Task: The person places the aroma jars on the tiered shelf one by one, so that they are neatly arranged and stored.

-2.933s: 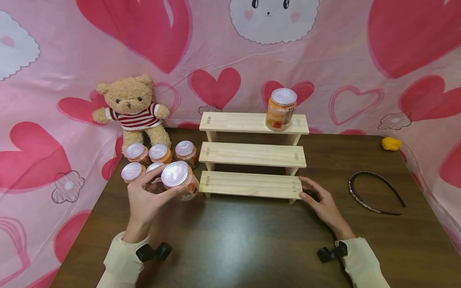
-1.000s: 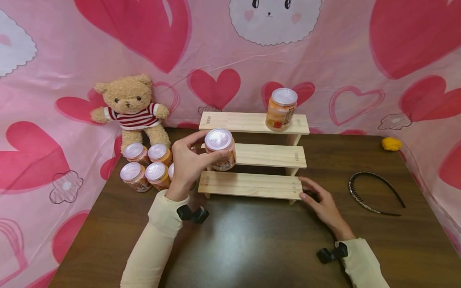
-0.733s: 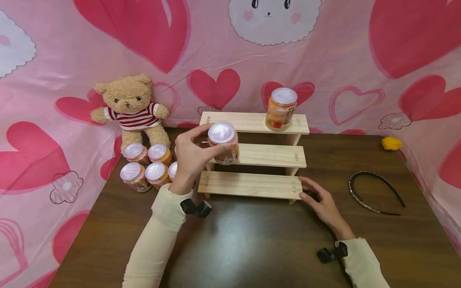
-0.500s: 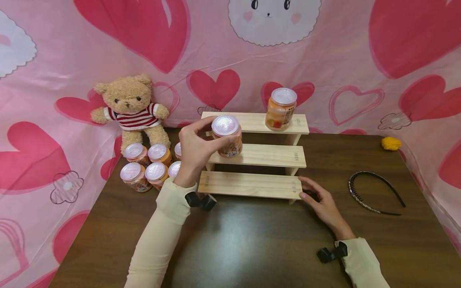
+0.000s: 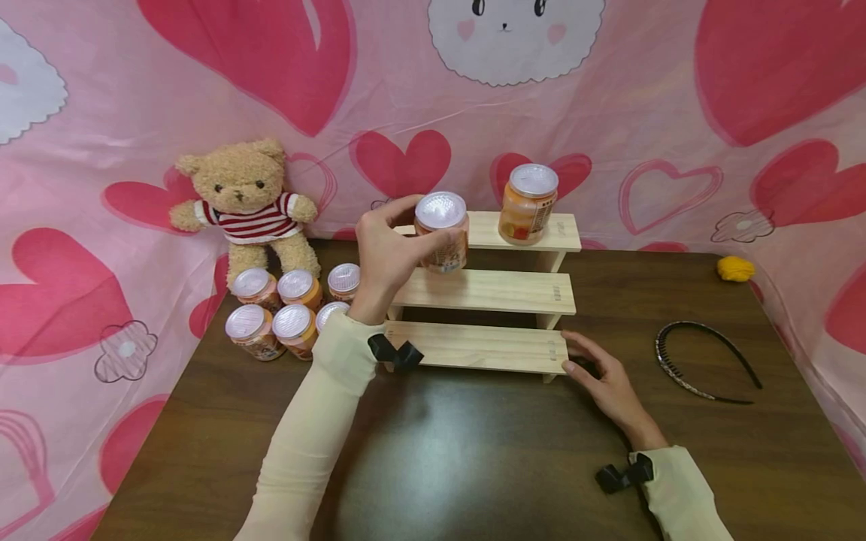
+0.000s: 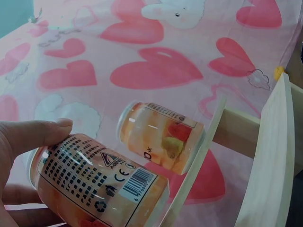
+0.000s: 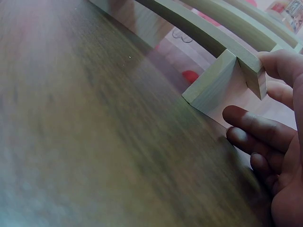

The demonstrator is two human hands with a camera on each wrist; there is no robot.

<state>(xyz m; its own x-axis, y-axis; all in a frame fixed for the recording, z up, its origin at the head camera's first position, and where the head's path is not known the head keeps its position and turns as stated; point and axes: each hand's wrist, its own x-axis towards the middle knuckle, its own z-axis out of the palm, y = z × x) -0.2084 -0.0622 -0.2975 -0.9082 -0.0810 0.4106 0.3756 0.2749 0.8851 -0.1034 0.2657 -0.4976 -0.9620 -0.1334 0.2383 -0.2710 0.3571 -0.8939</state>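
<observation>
My left hand (image 5: pixel 387 255) grips a clear plastic fruit jar (image 5: pixel 452 254) with a silvery lid, thumb on one side and fingers on the other. It holds the jar upright in front of the top step of a three-step wooden rack (image 5: pixel 487 291). In the left wrist view the held jar (image 6: pixel 99 175) shows its printed label and barcode. Another fruit jar (image 5: pixel 528 210) stands on the right part of the top step. My right hand (image 5: pixel 612 387) holds the right end of the lowest step between thumb and index finger; the other fingers (image 7: pixel 260 127) curl below it.
Several more fruit jars (image 5: pixel 293 323) stand left of the rack, before a teddy bear (image 5: pixel 246 199) in a striped shirt. On the right of the dark wooden table (image 5: pixel 433 458) lie a black headband (image 5: pixel 666 361) and a yellow lump (image 5: pixel 735 269). A pink heart-patterned cloth (image 5: pixel 467 135) hangs behind.
My left hand has carried the jar from beside the jar group up and to the right, over the lower steps to the top step. The right hand stays at the rack's end.
</observation>
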